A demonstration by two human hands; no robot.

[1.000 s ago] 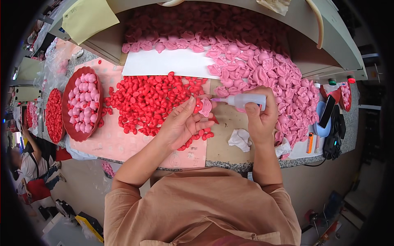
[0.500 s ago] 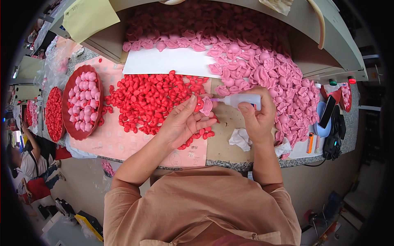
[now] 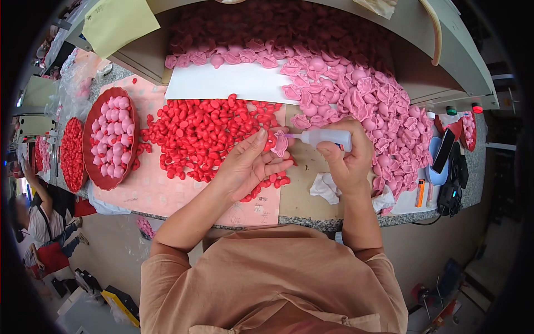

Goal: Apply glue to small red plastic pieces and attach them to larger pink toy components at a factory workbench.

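Between the thumb and fingers of my left hand (image 3: 245, 168) is a small pink ruffled-edge plastic piece (image 3: 280, 144), its hollow side showing. A red bean-shaped piece (image 3: 271, 140) sits right beside it, partly behind my fingertips. My right hand (image 3: 353, 161) is wrapped round a clear squeeze bottle (image 3: 325, 137) lying nearly level, its thin purple nozzle (image 3: 292, 135) pointing left and touching or almost touching the pink piece's upper edge. Glossy red pieces (image 3: 192, 133) are heaped left of my hands. Many pink ruffled pieces (image 3: 364, 106) spread behind and right of the bottle.
Left stands a red scalloped tray (image 3: 89, 139) of joined pink and red pieces, with another tray (image 3: 72, 158) of red pieces beyond. A crumpled tissue (image 3: 325, 188) lies near my right wrist. A phone (image 3: 443, 151) and orange tube (image 3: 420, 193) lie far right. Shelf walls (image 3: 467, 61) enclose the back.
The squeeze bottle and my right hand have shifted slightly left, bringing the nozzle further over the pink piece. My left hand keeps its place. In the background, a person's arm has moved.
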